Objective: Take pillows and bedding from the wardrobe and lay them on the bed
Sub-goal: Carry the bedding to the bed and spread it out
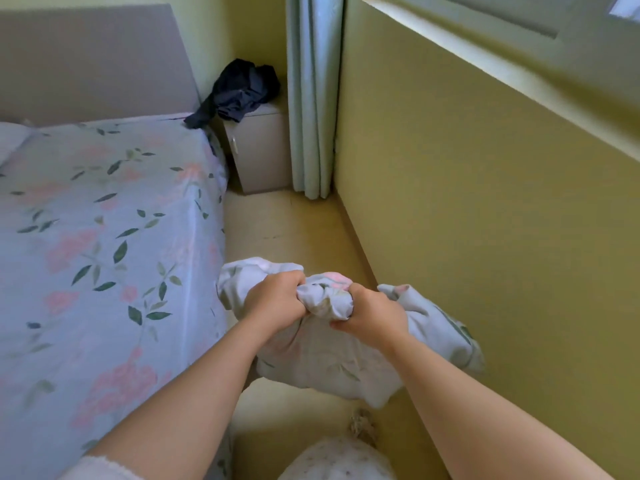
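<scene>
**Both hands clenched on a bundle of floral bedding beside the bed**

The left hand (273, 299) and the right hand (372, 311) were close together, each with its fingers curled tight into the bundle of floral bedding (325, 362). A twisted knot of the cloth bulged between the two fists. The rest of the pale fabric, printed with pink flowers and green leaves, hung down below the wrists and spread out to the right of the right hand. The bundle was held over the floor (287, 223) in the narrow aisle, just right of the bed's near edge and not lying on it.

To the left stood the bed (104, 237), covered by a sheet in the same floral print. A pale pillow (10, 140) showed at its far left corner, against a grey headboard (86, 64). Beyond the bed's far right corner stood a small beige nightstand (259, 154) with a dark garment (242, 91) heaped on top, one end trailing onto the mattress corner. A pale green curtain (311, 98) hung just right of the nightstand, reaching the floor. A yellow wall (485, 202) ran along the right side under a window ledge (485, 26).
</scene>
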A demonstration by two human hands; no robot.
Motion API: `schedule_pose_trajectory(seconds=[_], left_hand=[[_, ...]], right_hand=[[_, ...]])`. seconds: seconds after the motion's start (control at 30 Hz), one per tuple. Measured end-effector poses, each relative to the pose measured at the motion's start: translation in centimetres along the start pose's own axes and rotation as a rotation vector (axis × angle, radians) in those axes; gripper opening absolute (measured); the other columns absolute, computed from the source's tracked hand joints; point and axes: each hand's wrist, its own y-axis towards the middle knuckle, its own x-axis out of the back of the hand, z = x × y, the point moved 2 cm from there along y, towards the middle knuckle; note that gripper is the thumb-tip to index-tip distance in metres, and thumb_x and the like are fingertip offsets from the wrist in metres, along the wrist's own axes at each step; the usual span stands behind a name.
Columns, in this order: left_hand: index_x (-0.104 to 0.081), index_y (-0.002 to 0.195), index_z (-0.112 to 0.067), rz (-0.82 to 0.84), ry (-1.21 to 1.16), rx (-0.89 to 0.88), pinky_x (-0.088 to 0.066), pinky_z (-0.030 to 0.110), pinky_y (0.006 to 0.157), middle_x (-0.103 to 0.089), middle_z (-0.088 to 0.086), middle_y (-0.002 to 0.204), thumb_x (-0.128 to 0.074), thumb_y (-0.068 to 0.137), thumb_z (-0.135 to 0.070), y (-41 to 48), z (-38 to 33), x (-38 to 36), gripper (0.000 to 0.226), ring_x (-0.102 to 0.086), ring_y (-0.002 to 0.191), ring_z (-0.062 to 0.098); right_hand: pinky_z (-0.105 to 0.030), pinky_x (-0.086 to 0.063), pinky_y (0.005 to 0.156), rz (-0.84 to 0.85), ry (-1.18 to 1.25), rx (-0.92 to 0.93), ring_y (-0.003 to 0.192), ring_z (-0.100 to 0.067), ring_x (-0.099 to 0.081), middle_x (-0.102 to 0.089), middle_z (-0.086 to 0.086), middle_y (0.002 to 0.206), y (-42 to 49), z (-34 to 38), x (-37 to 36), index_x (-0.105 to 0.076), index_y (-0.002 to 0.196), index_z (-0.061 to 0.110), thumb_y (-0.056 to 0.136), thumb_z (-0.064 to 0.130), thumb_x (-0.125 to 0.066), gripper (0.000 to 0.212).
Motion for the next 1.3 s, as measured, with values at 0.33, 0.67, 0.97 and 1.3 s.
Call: schedule_pose_trajectory(seconds=[0.33,0.67,0.97,1.3], left_hand=[[-0.034,0.055,-0.021,-0.135,-0.041,0.132,-0.025,0.028,0.054,-0.038,-0.006,0.059,-0.055,0.078,-0.018,15.5,-0.4,3.9,0.031,-0.04,0.067,0.02],[-0.035,0.056,-0.023,-0.314,-0.069,0.33,-0.023,0.026,0.047,-0.042,-0.005,0.056,-0.058,0.077,-0.018,26.4,3.0,9.2,0.031,-0.044,0.065,0.022],[-0.031,0.051,-0.023,-0.421,-0.189,0.367,-0.024,0.03,0.054,-0.034,-0.004,0.052,-0.059,0.071,-0.011,37.9,10.2,17.1,0.037,-0.032,0.063,0.022],[-0.033,0.054,-0.023,-0.511,-0.21,0.375,-0.035,0.032,0.059,-0.047,0.0,0.058,-0.063,0.072,-0.013,49.1,15.2,27.8,0.037,-0.043,0.069,0.027]], right_hand=[[-0.024,-0.04,0.068,0.189,-0.067,0.193,0.097,-0.023,-0.061,-0.052,0.005,0.076,18.8,1.1,7.6,-0.05,0.087,0.026,0.086,0.032,-0.054,0.007],[-0.028,-0.041,0.079,0.171,-0.071,0.347,0.107,-0.026,-0.062,-0.067,-0.003,0.111,33.3,7.0,11.3,-0.057,0.116,0.02,0.083,0.038,-0.061,0.038],[-0.03,-0.041,0.073,0.178,-0.126,0.439,0.107,-0.027,-0.059,-0.065,-0.003,0.111,47.1,16.8,13.8,-0.05,0.116,0.015,0.077,0.035,-0.068,0.047],[-0.03,-0.039,0.069,0.04,-0.113,0.571,0.101,-0.029,-0.059,-0.066,-0.005,0.102,59.7,27.6,18.9,-0.052,0.104,0.015,0.074,0.036,-0.071,0.042]])
